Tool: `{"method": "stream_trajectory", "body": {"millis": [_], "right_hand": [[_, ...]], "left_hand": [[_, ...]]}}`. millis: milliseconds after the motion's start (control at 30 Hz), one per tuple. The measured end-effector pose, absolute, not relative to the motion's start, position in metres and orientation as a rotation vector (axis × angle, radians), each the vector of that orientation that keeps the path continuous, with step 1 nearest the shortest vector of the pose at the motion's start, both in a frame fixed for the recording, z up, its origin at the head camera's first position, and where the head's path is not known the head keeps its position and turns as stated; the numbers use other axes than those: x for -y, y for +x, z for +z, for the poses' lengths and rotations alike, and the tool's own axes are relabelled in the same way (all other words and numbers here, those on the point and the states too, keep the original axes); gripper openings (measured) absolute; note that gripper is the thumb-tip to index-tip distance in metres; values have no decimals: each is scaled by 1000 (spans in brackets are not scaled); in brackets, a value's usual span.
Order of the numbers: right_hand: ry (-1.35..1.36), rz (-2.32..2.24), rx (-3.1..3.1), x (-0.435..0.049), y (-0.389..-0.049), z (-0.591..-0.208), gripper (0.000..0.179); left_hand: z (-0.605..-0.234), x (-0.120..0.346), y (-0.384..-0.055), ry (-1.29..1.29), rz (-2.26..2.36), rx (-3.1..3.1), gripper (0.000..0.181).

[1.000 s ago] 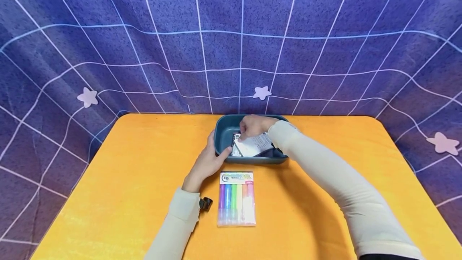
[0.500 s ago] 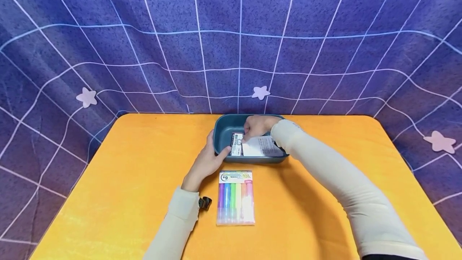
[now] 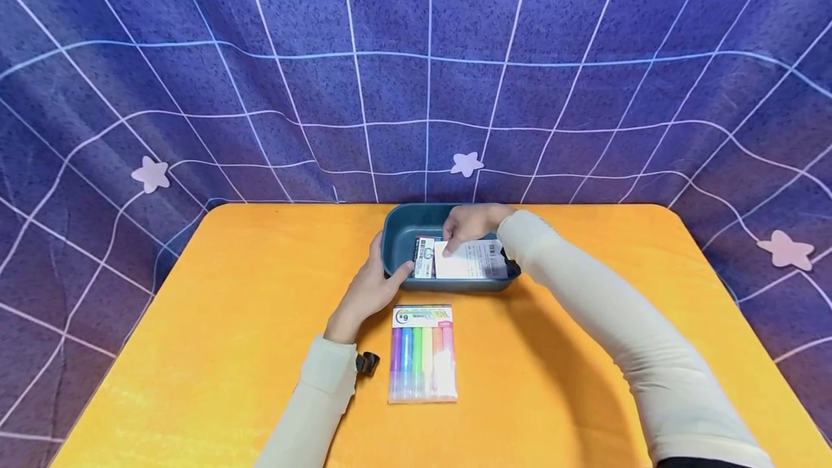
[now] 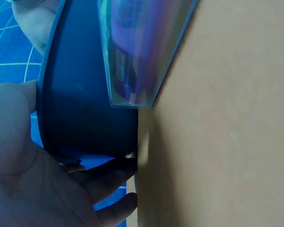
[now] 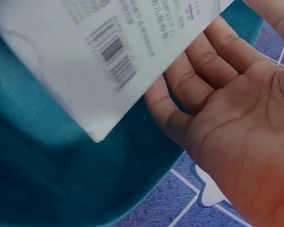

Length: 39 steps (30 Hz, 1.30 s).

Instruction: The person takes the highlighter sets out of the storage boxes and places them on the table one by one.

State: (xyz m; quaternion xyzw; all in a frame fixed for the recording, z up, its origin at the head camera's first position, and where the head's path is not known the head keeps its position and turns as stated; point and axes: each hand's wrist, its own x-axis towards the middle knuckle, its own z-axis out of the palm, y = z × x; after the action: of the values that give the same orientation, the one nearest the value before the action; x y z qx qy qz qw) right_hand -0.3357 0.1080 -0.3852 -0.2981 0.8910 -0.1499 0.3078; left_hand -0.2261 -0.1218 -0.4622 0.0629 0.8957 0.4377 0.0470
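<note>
My left hand grips the left end of a dark teal plastic bin, thumb over the rim, fingers along its outer wall. Inside the bin, the fingers of my right hand hold a flat white pack by its upper left part. Printed text and a barcode show on this pack in the right wrist view, where fingers curl behind its edge. To its left lies a smaller white and black printed pack. The thumb on the white pack is largely hidden.
A clear pouch of several coloured markers lies on the yellow tabletop just in front of the bin. Behind the table's back edge hangs a purple-blue curtain with white lines and stars. A black wrist camera mount sticks out near the pouch.
The white pack has turned from a slant to lie straight along the bin, right of the smaller pack, which shows more. My right hand has shifted slightly right; my left stays on the bin.
</note>
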Motion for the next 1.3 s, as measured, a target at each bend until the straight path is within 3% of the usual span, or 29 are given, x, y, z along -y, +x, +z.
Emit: {"method": "stream_trajectory", "body": {"millis": [300,833,1067,1300], "right_hand": [[-755,-569,-2253,-118,-333,-401,25],[-711,-717,-2234,-127,-331,-394,24],[-673,-735,-2324,-130,-326,-384,40],[-712,-784,-2302,-131,-329,-382,21]], "left_hand": [[-467,121,-218,198,1341,-2731,89],[-459,118,-220,200,1344,-2731,89],[-459,119,-223,190,1336,-2733,89],[-458,119,-224,157,1329,-2721,90]]}}
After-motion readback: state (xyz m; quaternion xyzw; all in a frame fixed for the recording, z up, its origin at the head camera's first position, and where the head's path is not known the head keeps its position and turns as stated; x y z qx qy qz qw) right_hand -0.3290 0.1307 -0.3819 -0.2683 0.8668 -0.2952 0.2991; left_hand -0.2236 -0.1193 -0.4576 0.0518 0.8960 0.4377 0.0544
